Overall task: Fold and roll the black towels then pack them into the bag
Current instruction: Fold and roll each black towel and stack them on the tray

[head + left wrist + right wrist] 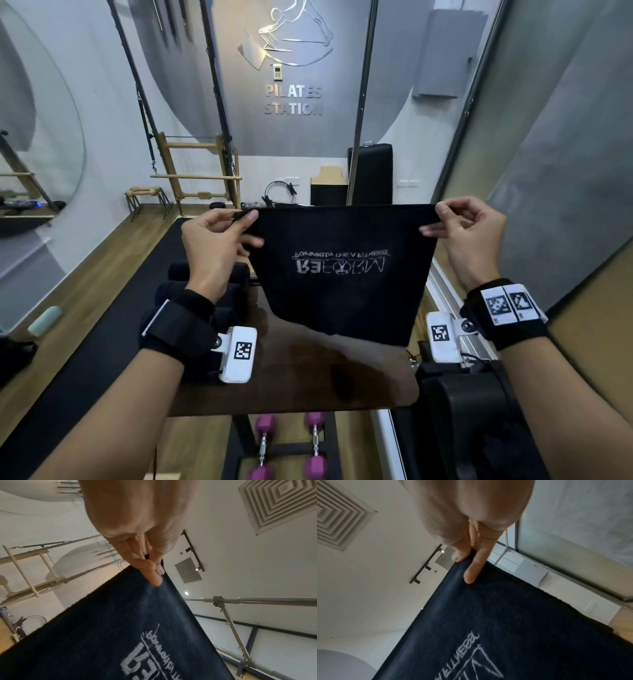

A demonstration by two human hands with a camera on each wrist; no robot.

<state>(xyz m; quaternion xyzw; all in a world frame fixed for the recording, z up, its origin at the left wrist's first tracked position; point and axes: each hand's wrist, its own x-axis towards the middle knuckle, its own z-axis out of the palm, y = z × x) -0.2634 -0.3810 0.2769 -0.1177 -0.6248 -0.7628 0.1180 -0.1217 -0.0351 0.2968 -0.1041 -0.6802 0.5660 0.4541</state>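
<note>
A black towel with grey stitched lettering hangs spread out in the air above a dark wooden table. My left hand pinches its upper left corner, and my right hand pinches the upper right corner. The left wrist view shows thumb and fingers clamped on the towel corner. In the right wrist view the thumb and a finger nip the towel edge. Rolled black towels lie on the table's left part, partly hidden behind my left wrist.
A black bag sits low at the right of the table. Pink dumbbells rest on a rack under the table. Black mat and wooden floor lie to the left. A glass partition runs along the right.
</note>
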